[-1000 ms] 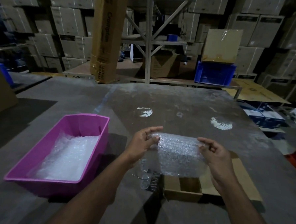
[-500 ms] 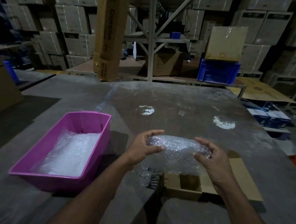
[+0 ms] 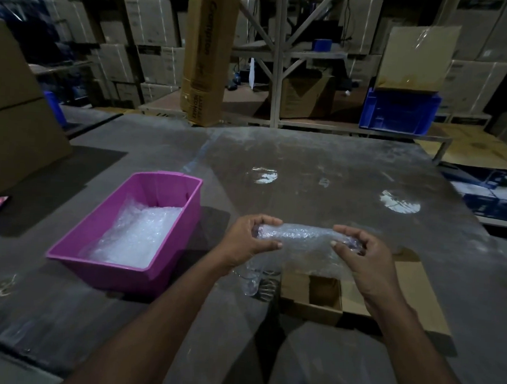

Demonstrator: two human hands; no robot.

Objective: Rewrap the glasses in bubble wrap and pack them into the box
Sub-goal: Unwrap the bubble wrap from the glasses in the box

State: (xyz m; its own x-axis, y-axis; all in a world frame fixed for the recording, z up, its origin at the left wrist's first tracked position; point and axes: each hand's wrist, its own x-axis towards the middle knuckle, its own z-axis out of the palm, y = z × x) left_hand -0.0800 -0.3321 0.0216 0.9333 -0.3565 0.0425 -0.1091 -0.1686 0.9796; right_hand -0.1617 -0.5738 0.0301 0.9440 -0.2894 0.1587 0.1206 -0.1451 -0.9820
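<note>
Both grips are curled round a bubble wrap roll point(image 3: 298, 234) held above the desk point(image 3: 335, 172): left hand point(image 3: 251, 240) at one end, right hand point(image 3: 363, 256) at the other. Whatever is inside is hidden. Below the grips, bare glasses point(image 3: 256, 283) are dimly seen beside the cardboard box point(image 3: 311, 297).

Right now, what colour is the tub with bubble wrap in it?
Pink-purple tub, seen in the head view.

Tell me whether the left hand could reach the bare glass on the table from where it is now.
Probably yes. The glass lies just below the left hand with nothing between them, but that hand grips the bubble wrap roll and must let go first.
</note>
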